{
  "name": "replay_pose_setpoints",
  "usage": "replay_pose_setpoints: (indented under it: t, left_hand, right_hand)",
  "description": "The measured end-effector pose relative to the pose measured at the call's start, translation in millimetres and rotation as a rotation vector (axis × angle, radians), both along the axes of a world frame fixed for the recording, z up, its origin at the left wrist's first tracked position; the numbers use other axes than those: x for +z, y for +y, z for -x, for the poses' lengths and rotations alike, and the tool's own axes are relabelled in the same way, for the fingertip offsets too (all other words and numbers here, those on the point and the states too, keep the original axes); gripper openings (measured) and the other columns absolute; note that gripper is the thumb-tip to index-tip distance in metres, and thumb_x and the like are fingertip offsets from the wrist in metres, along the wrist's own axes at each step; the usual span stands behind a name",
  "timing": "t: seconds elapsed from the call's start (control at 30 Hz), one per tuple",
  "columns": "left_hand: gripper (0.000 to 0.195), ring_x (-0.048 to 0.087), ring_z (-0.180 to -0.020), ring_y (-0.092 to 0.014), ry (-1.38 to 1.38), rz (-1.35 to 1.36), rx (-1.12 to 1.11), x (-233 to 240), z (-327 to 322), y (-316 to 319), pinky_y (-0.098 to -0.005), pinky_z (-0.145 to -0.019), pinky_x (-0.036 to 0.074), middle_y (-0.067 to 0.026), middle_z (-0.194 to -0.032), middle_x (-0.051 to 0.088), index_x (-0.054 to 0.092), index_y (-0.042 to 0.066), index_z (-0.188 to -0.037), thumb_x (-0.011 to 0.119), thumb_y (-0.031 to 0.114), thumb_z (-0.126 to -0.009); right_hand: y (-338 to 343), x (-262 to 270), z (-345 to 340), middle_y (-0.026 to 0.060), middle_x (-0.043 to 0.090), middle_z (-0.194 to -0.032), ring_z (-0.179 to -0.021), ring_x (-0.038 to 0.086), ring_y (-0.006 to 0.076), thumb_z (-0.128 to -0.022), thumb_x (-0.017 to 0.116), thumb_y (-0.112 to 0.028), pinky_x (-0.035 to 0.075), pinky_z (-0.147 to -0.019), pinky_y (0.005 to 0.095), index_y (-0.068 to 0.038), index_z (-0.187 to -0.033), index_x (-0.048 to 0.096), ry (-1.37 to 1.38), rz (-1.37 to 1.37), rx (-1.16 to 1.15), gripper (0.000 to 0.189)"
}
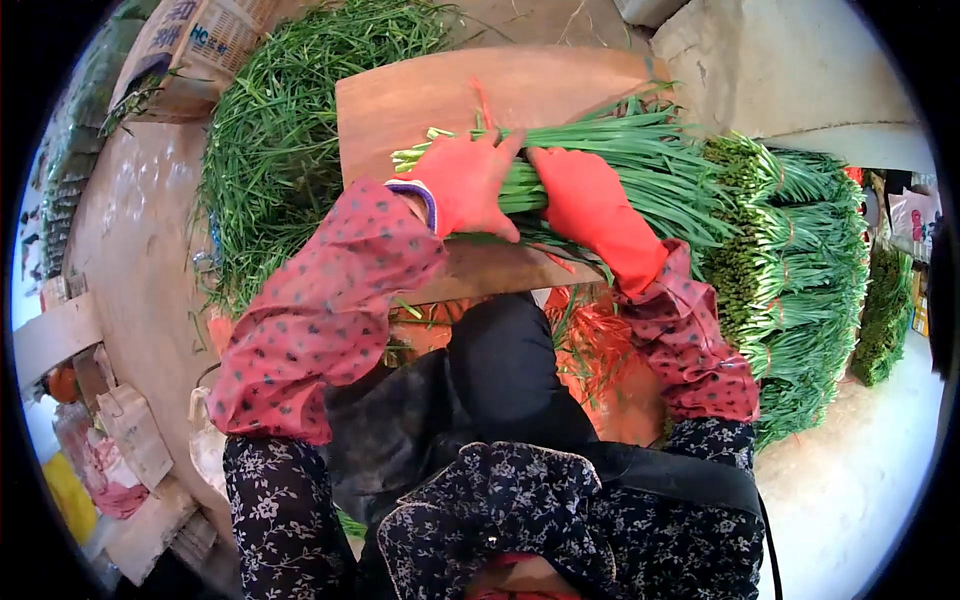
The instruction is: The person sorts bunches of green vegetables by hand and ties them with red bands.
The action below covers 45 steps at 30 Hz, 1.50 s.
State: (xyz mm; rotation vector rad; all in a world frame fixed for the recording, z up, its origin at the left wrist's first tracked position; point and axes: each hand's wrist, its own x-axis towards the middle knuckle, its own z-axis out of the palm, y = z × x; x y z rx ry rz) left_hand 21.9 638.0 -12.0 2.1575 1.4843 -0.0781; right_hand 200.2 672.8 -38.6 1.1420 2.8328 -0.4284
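Observation:
A bundle of green garlic chives [622, 154] lies across a wooden board [420, 97], pale cut ends to the left and leaves to the right. My left hand [465, 180], in a red-orange glove, spans the bundle near its cut ends, thumb on the near side and fingers on the far side. Close beside it, my right hand [581, 195], gloved alike, grips the bundle from above. A red plastic tie [481, 105] sticks out beyond the bundle, and a red strand shows on the near side. The undersides of the chives are hidden.
Loose chives [277, 127] are heaped left of the board. Several tied chive bundles [795, 277] are stacked at the right. Red plastic strands [600, 337] lie below the board near my knee. A printed carton [199, 56] stands at the upper left.

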Motion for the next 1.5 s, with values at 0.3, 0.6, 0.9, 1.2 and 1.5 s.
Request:
replay_pose_setpoints:
  t: [0.3, 0.6, 0.9, 1.2, 1.5]
  left_hand:
    - [0.091, 0.059, -0.098, -0.036, 0.265, -0.194, 0.09, -27, -21, -4, -0.0484, -0.081, 0.048, -0.0181, -0.113, 0.055, 0.039, 0.002, -0.125, 0.085, 0.034, -0.054]
    - [0.081, 0.057, -0.101, -0.035, 0.214, -0.223, 0.16, -32, -22, -9, -0.0518, -0.084, 0.046, -0.0189, -0.114, 0.052, 0.04, 0.005, -0.121, 0.084, 0.03, -0.057]
    - [0.108, 0.051, -0.11, -0.038, 0.139, -0.208, 0.105, -25, -17, -24, -0.0527, -0.089, 0.042, -0.0215, -0.127, 0.042, 0.029, 0.003, -0.137, 0.086, 0.037, -0.052]
    - [0.123, 0.043, -0.119, -0.043, 0.354, -0.188, 0.03, -21, -21, -28, -0.0532, -0.097, 0.036, -0.0262, -0.141, 0.027, 0.022, 0.008, -0.144, 0.087, 0.041, -0.045]
    - [0.098, 0.047, -0.114, -0.034, 0.079, -0.338, 0.079, -38, -8, -31, -0.0497, -0.097, 0.034, -0.0183, -0.133, 0.041, 0.027, 0.002, -0.141, 0.074, 0.038, -0.064]
  right_hand:
    - [1, 2, -26, 0.0146, 0.061, -0.106, -0.098, 0.058, 0.0299, -0.066, 0.069, -0.014, 0.048, -0.081, 0.0411, -0.008, -0.124, 0.05, 0.218, 0.058, 0.077, 0.061]
    - [-113, -41, -58, 0.0137, 0.064, -0.074, -0.067, 0.063, 0.033, -0.082, 0.062, -0.036, 0.048, -0.059, 0.0436, -0.009, -0.092, 0.061, -0.037, 0.138, -0.379, 0.029]
    - [-130, -102, -41, 0.0159, 0.062, -0.063, -0.055, 0.062, 0.0314, -0.081, 0.063, -0.03, 0.047, -0.05, 0.0405, -0.005, -0.08, 0.057, 0.158, -0.075, -0.463, 0.026]
    - [-115, -15, -3, 0.0015, 0.052, -0.061, -0.045, 0.045, 0.0093, -0.082, 0.058, -0.022, 0.037, -0.041, 0.0222, -0.005, -0.082, 0.056, 0.663, 1.415, -0.671, 0.017]
    - [-51, -8, 4, -0.0024, 0.046, -0.055, -0.039, 0.037, 0.0089, -0.085, 0.056, -0.022, 0.031, -0.041, 0.0234, -0.005, -0.077, 0.057, 1.024, 1.564, -0.718, 0.019]
